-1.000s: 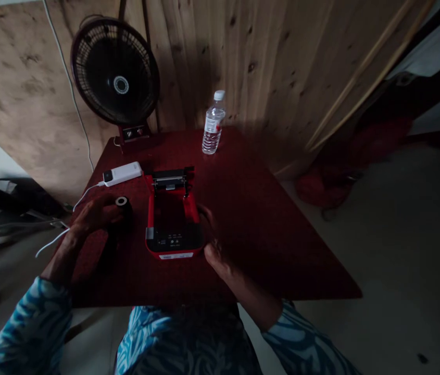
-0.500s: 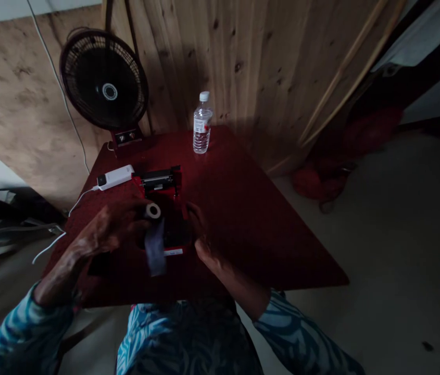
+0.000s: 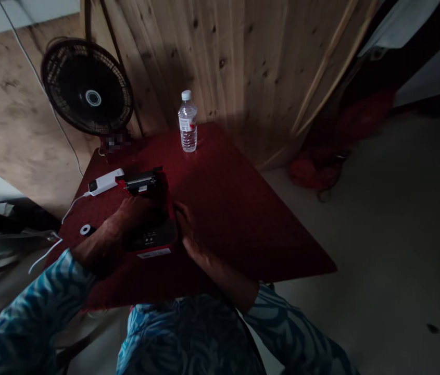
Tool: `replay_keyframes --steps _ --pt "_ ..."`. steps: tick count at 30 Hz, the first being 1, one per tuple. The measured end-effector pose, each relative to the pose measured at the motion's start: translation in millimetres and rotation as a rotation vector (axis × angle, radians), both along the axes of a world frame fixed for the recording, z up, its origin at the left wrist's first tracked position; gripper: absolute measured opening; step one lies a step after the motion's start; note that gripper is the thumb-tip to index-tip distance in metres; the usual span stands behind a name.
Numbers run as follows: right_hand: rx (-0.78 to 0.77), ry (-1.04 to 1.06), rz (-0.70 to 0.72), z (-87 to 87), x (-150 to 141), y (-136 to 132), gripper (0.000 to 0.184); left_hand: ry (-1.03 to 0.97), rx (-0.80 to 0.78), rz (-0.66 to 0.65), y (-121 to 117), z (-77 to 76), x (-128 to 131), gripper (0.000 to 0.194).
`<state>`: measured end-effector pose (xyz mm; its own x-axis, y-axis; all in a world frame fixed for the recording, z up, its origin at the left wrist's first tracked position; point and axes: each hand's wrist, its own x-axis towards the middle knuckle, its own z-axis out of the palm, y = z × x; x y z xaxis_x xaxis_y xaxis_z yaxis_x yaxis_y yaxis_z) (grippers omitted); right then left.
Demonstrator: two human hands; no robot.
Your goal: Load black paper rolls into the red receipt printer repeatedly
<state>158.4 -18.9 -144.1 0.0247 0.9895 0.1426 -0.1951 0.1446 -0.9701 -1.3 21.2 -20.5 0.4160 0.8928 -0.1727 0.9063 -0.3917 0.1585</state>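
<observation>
**Left hand [image 3: 137, 209] down in open red device [image 3: 154, 237], right hand [image 3: 187, 227] alongside**

Biggest first: wood wall [image 3: 239, 67] at the back, dark red table [image 3: 227, 208] in front of it. Fan [image 3: 87, 78] stands at the table's far left corner. Device sits on the left part of the tabletop, lid [image 3: 141, 182] tipped up at the far end, black button panel nearest the person. Left fingers are inside the bay, out of sight; from where I stand, can't tell if they're clamped on anything. Right hand touches the device's right wall; too dark to say whether it grips. Clear bottle [image 3: 188, 125] upright near the far edge. White power bank [image 3: 106, 182], cable plugged in, just left of the lid. Smallest: pale-ended roll [image 3: 85, 230], beside left forearm.
</observation>
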Motion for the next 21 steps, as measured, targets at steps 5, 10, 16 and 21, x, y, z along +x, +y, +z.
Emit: replay_keyframes --steps 5,10,16,21 --pt "-0.020 -0.016 0.020 5.3 1.2 -2.7 0.039 -0.022 -0.050 0.009 -0.2 3.2 -9.1 0.023" --pt "-0.026 -0.010 0.005 6.3 1.0 -4.4 0.037 -0.258 -0.074 0.075 -38.8 24.8 -31.5 0.037" --pt "-0.076 -0.010 0.004 11.8 2.3 -8.2 0.035 -0.401 0.005 0.008 -63.0 11.1 -34.7 0.028" --pt "-0.091 -0.009 -0.014 10.8 1.2 -5.6 0.036 -0.453 0.068 0.017 -64.7 16.0 -24.0 0.032"
